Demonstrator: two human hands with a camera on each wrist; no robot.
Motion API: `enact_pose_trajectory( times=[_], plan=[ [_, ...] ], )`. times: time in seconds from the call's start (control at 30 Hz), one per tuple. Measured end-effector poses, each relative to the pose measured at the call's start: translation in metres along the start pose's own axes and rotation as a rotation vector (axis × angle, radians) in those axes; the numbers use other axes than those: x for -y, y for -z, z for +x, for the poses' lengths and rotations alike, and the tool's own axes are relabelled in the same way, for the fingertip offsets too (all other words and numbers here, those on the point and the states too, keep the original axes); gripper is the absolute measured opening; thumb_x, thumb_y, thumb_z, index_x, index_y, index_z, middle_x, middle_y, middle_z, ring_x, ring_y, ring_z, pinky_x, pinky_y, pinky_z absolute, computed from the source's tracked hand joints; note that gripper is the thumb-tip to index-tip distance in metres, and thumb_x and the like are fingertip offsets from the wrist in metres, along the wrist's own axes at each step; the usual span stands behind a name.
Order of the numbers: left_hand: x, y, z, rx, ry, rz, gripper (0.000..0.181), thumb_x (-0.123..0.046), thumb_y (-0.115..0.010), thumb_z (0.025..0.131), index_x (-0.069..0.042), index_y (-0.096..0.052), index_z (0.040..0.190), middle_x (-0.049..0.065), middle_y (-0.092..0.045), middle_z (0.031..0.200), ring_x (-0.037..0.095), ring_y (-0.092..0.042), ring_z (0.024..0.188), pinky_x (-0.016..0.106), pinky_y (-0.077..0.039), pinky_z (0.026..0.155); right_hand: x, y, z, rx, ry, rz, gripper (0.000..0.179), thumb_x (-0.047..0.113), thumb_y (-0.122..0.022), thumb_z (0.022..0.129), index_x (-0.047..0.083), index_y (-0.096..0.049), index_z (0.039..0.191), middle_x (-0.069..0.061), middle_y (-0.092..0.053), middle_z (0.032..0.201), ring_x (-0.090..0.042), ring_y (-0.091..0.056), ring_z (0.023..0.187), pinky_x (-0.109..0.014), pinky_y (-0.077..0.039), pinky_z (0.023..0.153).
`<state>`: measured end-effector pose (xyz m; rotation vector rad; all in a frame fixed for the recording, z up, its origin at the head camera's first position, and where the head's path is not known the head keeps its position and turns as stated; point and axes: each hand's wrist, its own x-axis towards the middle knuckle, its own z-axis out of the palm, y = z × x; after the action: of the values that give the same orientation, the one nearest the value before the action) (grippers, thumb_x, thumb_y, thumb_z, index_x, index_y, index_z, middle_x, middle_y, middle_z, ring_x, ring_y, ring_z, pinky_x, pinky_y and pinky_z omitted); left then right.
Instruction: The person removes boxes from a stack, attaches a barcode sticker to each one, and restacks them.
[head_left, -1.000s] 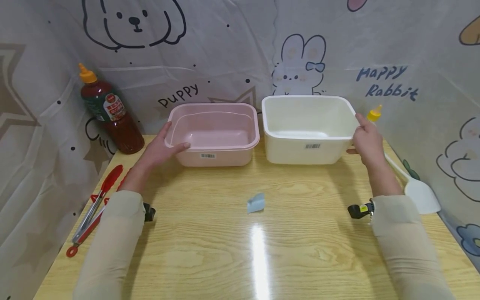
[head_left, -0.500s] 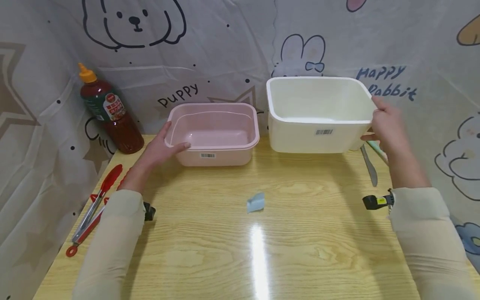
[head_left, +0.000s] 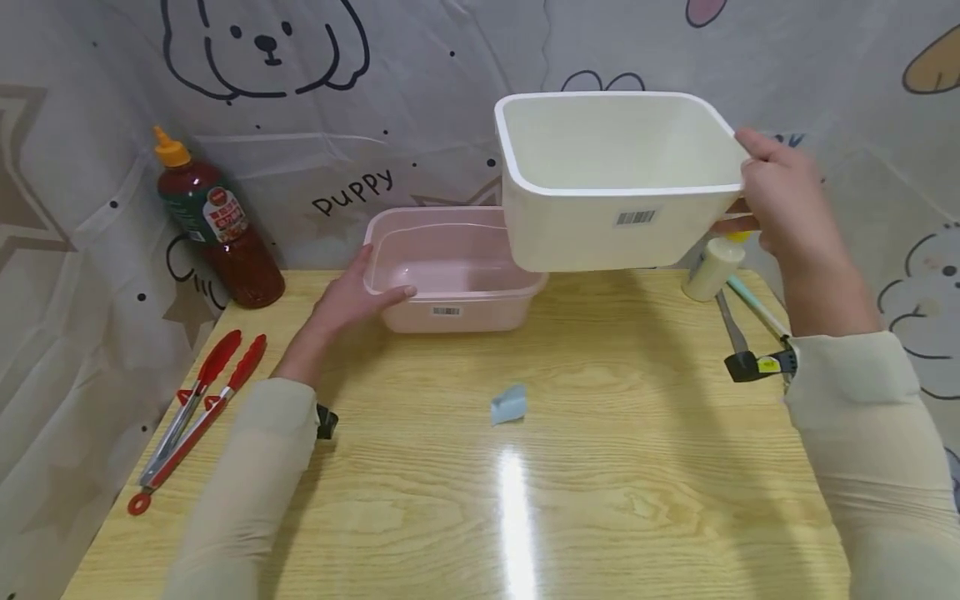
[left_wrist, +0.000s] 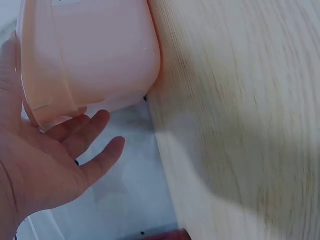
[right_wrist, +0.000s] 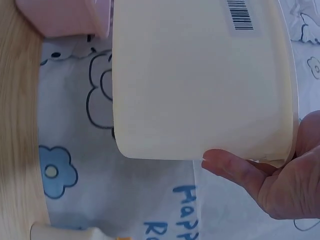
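Raised above the table, the cream-white plastic bin (head_left: 577, 233) tilts slightly with its right side higher. My right hand (head_left: 787, 192) grips its right end, fingers at the rim and thumb low against the wall, as the right wrist view also shows at the hand (right_wrist: 295, 185). The pink plastic bin (head_left: 480, 315) stands on the table, and the white bin overlaps its right part in the head view. My left hand (head_left: 348, 304) holds the pink bin's left end, thumb across the front rim. In the left wrist view, its fingers (left_wrist: 87, 137) lie beneath that rim.
A red sauce bottle (head_left: 217, 237) stands back left, red-tipped tongs (head_left: 198, 417) in front of it. A pale blue scrap (head_left: 509, 404) lies mid-table. At right are a small yellow-capped bottle (head_left: 708, 271), a knife (head_left: 732, 325) and a pale green stick (head_left: 753, 302). A printed curtain hangs behind.
My right hand has lifted the white bin off the table, first rightward, then up and back left. The pink bin has slid right with my left hand, uncovering more of the tongs.
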<state>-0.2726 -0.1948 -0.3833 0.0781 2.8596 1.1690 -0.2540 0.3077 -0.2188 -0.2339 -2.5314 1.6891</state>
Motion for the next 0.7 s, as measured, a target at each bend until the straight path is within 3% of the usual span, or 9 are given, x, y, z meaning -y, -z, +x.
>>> enact_pose_trajectory(
  times=[0.17,0.3,0.47,0.7],
  plan=[
    [-0.008,-0.007,-0.001,-0.008,-0.016,0.005,0.117,-0.072,-0.071,0.079,-0.025,-0.007,0.165,0.019,-0.042,0.158,0.040,-0.047,0.138,0.063,-0.036,0.114,0.014,-0.028,0.003,0.013,0.024,-0.001,0.051,0.024,-0.036,0.107,0.037,-0.038,0.156,0.002,-0.060,0.130,-0.009,-0.072,0.080,-0.030,-0.061,0.064],
    [-0.013,-0.012,0.000,-0.009,0.016,0.004,0.120,-0.076,-0.070,0.077,-0.028,-0.005,0.165,0.017,-0.038,0.161,0.040,-0.045,0.141,0.064,-0.036,0.115,0.022,-0.055,0.008,0.023,0.038,-0.013,0.051,0.027,-0.035,0.108,0.039,-0.032,0.158,-0.005,-0.060,0.138,-0.009,-0.073,0.082,-0.031,-0.061,0.067],
    [-0.015,-0.014,0.001,0.001,0.062,0.019,0.125,-0.082,-0.069,0.073,-0.031,-0.001,0.165,0.015,-0.031,0.165,0.041,-0.038,0.147,0.066,-0.034,0.116,0.028,-0.089,0.008,0.044,0.075,-0.065,0.051,0.030,-0.037,0.107,0.039,-0.033,0.157,-0.007,-0.060,0.140,-0.018,-0.071,0.092,-0.036,-0.060,0.075],
    [-0.019,-0.015,0.003,0.037,0.057,-0.006,0.128,-0.083,-0.070,0.069,-0.033,0.001,0.164,0.011,-0.023,0.169,0.041,-0.026,0.153,0.068,-0.027,0.118,0.037,-0.122,0.006,0.092,0.056,-0.028,0.054,0.026,-0.033,0.108,0.036,-0.027,0.160,-0.009,-0.056,0.146,-0.022,-0.069,0.094,-0.041,-0.061,0.080]
  ],
)
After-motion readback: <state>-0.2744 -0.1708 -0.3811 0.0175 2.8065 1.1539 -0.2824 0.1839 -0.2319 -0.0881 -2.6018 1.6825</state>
